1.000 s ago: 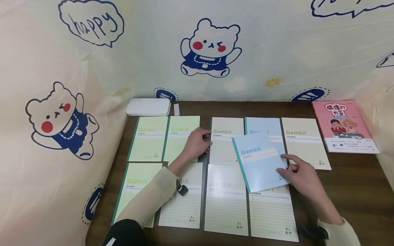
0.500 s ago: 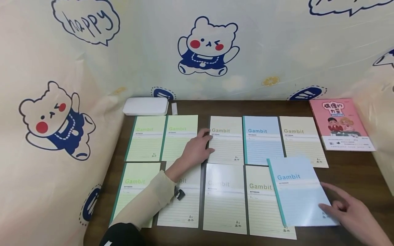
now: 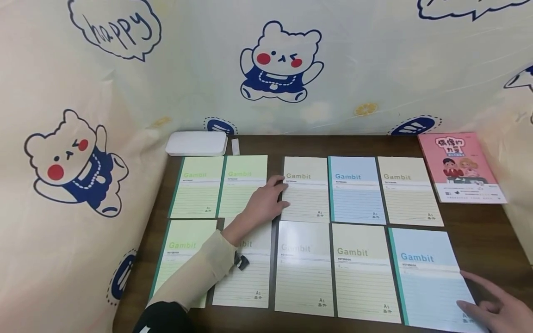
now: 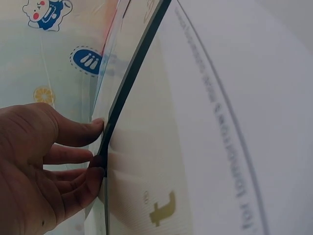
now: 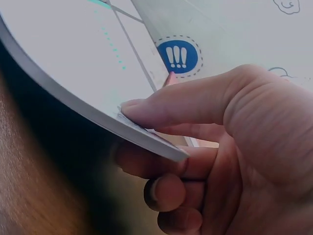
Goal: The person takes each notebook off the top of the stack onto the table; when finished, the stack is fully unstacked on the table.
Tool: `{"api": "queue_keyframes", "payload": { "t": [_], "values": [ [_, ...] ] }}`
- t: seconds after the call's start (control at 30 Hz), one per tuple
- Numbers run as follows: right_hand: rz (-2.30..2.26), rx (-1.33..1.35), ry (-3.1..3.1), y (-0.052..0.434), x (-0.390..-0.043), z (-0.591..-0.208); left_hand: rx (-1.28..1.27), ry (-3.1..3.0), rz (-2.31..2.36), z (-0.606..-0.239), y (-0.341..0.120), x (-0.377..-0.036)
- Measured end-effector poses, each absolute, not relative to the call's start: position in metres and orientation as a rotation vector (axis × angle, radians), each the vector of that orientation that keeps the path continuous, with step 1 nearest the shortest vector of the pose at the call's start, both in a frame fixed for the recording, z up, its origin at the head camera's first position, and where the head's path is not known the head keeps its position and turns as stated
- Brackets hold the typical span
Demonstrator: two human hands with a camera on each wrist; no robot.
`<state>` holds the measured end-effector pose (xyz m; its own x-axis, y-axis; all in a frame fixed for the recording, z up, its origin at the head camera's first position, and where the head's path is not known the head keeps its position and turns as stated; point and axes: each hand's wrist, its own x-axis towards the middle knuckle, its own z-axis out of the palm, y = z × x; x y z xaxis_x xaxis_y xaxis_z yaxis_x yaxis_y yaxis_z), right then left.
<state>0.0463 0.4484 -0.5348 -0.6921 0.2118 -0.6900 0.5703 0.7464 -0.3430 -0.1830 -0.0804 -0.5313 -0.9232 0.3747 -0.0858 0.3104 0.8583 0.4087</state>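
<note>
Your blue notebook [image 3: 430, 277] lay flat at the right end of the near row on the worktop [image 3: 483, 231], close beside a cream notebook [image 3: 364, 270] and square with it. It showed a pale blue cover, a teal spine strip, the word "Gambit" and ruled lines, with no visible creasing.

Your right hand [image 3: 495, 305] was at its near right corner. The right wrist view showed your thumb [image 5: 195, 105] on top of the cover and a finger beneath the edge, so you were pinching that corner, which stood a little off the worktop.

Your left hand [image 3: 264, 201] rested with relaxed fingers touching the left edge of a cream notebook [image 3: 306, 189] in the far row, gripping nothing.

By my judgement the laying-out was nearly complete: two rows of five stood filled, and what remained was to let go of the corner and close the gap in the far row.

A pink book [image 3: 460, 169] and a white case [image 3: 196, 143] lay apart from the rows.
</note>
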Motion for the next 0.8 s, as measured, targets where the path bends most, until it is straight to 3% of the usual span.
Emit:
{"api": "queue_keyframes", "payload": {
  "t": [0.43, 0.63, 0.8],
  "values": [
    [-0.502, 0.467, 2.297, 0.436, 0.038, -0.523, 0.544, 2.866, 0.606, -0.536, -0.080, -0.180],
    [-0.224, 0.429, 2.386, 0.420, 0.013, -0.499, 0.570, 2.862, 0.609, -0.534, -0.078, -0.179],
    [-0.335, 0.241, 2.682, 0.394, -0.019, -0.479, 0.578, 2.874, 0.636, -0.532, -0.077, -0.176]
  ]
}}
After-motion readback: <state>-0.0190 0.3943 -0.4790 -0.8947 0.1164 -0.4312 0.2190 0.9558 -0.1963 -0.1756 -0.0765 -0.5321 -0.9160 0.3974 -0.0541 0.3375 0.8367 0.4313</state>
